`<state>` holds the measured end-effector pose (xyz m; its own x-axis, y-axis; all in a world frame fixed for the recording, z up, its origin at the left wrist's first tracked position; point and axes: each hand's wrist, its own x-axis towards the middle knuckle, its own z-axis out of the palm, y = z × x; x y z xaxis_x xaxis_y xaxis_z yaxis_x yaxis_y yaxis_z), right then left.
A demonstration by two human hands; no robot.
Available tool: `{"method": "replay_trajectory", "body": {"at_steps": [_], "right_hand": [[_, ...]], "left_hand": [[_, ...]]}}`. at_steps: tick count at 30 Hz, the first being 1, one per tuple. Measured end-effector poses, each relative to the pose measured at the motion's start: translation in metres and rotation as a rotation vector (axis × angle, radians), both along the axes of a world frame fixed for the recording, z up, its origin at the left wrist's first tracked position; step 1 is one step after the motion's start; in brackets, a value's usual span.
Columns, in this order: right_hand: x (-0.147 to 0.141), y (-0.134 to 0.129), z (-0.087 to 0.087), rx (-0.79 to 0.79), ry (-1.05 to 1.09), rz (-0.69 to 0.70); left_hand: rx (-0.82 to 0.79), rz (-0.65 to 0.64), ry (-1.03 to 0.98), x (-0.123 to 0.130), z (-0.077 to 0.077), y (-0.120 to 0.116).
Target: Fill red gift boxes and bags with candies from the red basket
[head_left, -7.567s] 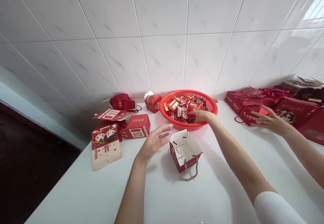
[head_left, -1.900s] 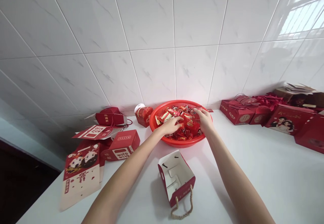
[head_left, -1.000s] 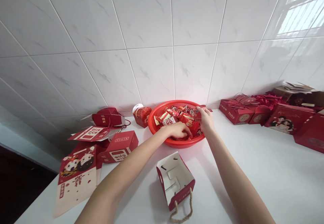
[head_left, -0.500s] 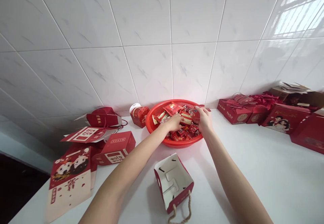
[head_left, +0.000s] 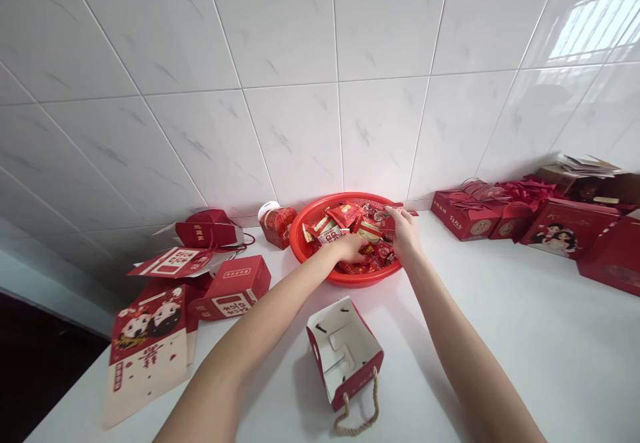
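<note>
A round red plastic basket (head_left: 299,236) stands against the tiled wall, filled with red and gold wrapped sweets (head_left: 345,214). My left hand (head_left: 352,247) reaches in among the sweets, its fingertips hidden by them. At the basket's right side, my right hand (head_left: 403,231) is closed on a red packet, thumb and fingers pressed together near the rim. Between my forearms, an open red box (head_left: 345,353) with a white inside and a rope handle (head_left: 361,423) lies on the white table; nothing is inside it.
Folded and flat red boxes (head_left: 227,286) and a printed card (head_left: 147,356) lie at the left. A small red box (head_left: 277,225) stands beside the basket. More red gift boxes (head_left: 465,216) line the wall at the right, near a cardboard box (head_left: 625,189).
My left hand has moved slightly right and deeper into the sweets. A white and red packet shows more clearly beside it. My right hand has barely moved.
</note>
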<state>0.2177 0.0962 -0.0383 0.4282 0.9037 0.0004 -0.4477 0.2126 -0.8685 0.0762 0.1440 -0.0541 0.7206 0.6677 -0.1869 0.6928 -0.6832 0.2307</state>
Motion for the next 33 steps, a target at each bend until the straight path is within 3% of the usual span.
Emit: {"method": "replay_trajectory", "body": {"at_steps": [16,23,33], "right_hand": [[0.0,-0.001,0.0,-0.029,-0.038,0.02],[0.001,-0.001,-0.001,-0.036,-0.036,0.039],[0.002,0.002,-0.005,-0.004,-0.052,0.036]], "left_hand": [[-0.106,0.128,0.12,0.005,0.014,-0.014],[-0.172,0.111,0.021,0.003,0.014,-0.015],[-0.017,0.158,-0.222,0.003,0.018,-0.013]]}}
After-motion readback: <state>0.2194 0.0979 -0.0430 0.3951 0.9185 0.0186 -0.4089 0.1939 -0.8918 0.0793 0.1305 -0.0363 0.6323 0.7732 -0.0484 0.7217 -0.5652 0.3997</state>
